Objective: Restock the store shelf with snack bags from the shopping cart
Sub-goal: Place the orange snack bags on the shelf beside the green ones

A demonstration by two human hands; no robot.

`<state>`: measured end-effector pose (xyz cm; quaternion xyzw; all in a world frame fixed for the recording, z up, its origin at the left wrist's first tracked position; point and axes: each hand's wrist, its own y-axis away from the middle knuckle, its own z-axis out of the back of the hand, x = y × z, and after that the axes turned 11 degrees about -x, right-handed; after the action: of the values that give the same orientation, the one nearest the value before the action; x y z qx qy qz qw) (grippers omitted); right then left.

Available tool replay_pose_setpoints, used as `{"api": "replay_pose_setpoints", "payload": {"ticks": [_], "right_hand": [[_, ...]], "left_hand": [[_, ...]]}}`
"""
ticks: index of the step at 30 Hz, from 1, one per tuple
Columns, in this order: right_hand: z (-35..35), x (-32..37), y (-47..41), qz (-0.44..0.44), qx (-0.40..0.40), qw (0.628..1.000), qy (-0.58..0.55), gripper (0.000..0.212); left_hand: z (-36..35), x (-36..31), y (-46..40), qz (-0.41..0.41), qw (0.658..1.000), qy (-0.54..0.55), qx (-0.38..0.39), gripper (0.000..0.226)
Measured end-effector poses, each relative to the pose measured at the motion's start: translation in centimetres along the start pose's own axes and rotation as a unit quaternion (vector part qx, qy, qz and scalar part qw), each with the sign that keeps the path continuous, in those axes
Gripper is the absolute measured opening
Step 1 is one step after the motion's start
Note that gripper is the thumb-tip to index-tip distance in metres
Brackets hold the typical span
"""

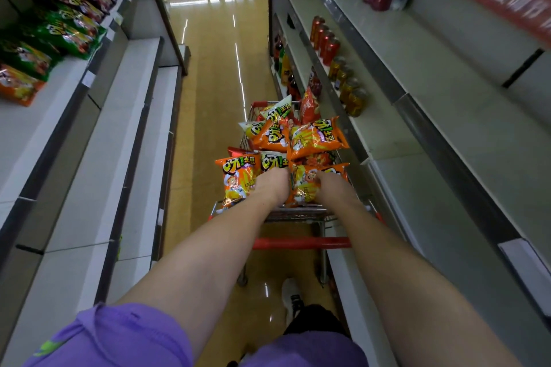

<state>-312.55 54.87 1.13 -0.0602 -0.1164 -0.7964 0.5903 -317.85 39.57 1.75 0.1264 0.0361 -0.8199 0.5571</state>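
A shopping cart (301,243) with a red handle stands in the aisle ahead of me, heaped with several orange and white snack bags (316,137). Both my arms reach over the handle into the pile. My left hand (272,183) presses down between an orange bag (237,177) and a white bag (272,161); its fingers are buried, so its grip is hidden. My right hand (329,180) is closed on the top of an orange snack bag (302,188) at the near end of the cart. The store shelf (59,116) on my left holds a row of green, red and orange snack bags (68,30).
Right-hand shelving (417,116) carries red and gold drink cans (343,68) and bottles, close beside the cart. The lower left shelves (131,134) are bare. A glossy tan floor (214,68) runs down the narrow aisle. My white shoe (290,298) shows below the cart.
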Motion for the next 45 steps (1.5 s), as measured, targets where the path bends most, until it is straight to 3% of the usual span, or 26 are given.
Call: {"api": "replay_pose_setpoints", "payload": {"ticks": [4,7,13,18,23,28,34,39,42,45], "right_hand": [[-0.8,-0.4,-3.2,0.005,0.013,1.000,-0.014,0.029],[-2.4,-0.4,-5.9,0.033,0.022,0.999,-0.003,0.024],[-4.8,1.3,-11.1,0.064,0.083,0.993,0.059,0.059],[-6.4,1.4,-13.6,0.081,0.154,0.980,0.097,0.084],[-6.9,1.5,-15.1,0.088,0.190,0.971,0.112,0.090],[-7.0,2.4,-15.3,0.081,0.219,0.967,0.102,0.078],[-5.3,4.6,-14.4,0.136,0.192,0.964,0.128,0.059],[-3.2,8.6,-12.6,0.172,0.083,0.980,0.052,0.057],[-1.5,11.7,-11.5,0.205,0.007,0.978,0.026,0.042],[-0.3,14.9,-9.9,0.242,-0.036,0.969,0.017,0.040]], "left_hand": [[-0.2,0.2,-2.3,0.010,1.000,0.007,0.021,0.008],[-0.8,1.5,-3.9,0.032,0.999,-0.017,0.035,0.032],[-3.1,6.2,-7.0,0.094,0.992,-0.075,0.028,0.065],[-5.0,7.8,-8.4,0.183,0.970,-0.119,0.108,0.079],[-5.9,7.8,-9.0,0.235,0.963,-0.053,0.121,0.095],[-5.5,8.0,-8.2,0.229,0.970,-0.021,0.078,0.099],[-3.9,8.2,-6.0,0.297,0.952,0.071,0.031,0.107],[-1.9,8.8,-3.3,0.306,0.942,0.136,-0.021,0.093],[-0.2,10.0,-1.5,0.344,0.912,0.198,-0.100,0.090],[2.3,11.8,1.0,0.397,0.858,0.263,-0.194,0.089]]}}
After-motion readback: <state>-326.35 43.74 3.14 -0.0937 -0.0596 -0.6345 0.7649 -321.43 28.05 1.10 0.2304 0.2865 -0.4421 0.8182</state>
